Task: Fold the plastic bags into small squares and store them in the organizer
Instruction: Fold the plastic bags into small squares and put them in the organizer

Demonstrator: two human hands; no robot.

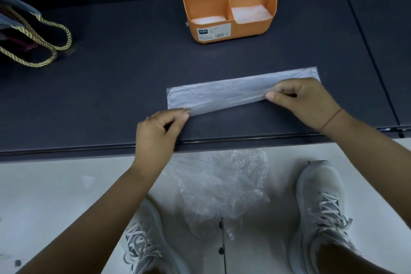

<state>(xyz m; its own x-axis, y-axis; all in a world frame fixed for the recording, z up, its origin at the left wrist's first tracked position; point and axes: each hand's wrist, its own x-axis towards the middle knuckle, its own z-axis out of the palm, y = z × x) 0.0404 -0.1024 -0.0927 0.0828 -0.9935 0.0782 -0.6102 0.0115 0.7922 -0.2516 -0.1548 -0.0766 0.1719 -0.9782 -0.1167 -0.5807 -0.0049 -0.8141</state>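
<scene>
Pinching the near long edge of the plastic bag, the left hand and the right hand are each seen clamped on the film, thumb against fingertips, one toward each end. The bag is laid out as a long, narrow, flattened strip on the dark table, in front of the organizer and well apart from it. The film is judged very light, limp and slippery, so creases are likely to spring open unless they are pressed flat. It is best taken at the edges and corners, as it is being taken now, rather than in the slack middle. In the orange organizer, folded pale plastic is seen in both low front compartments. More of it is stood in the three taller compartments behind, though how many pieces cannot be told. Farther from the organizer than the strip, past the table's near edge, a crumpled heap of clear bags is left on the floor between the shoes. Well to the organizer's left, a tote with rope handles is set on the table.
</scene>
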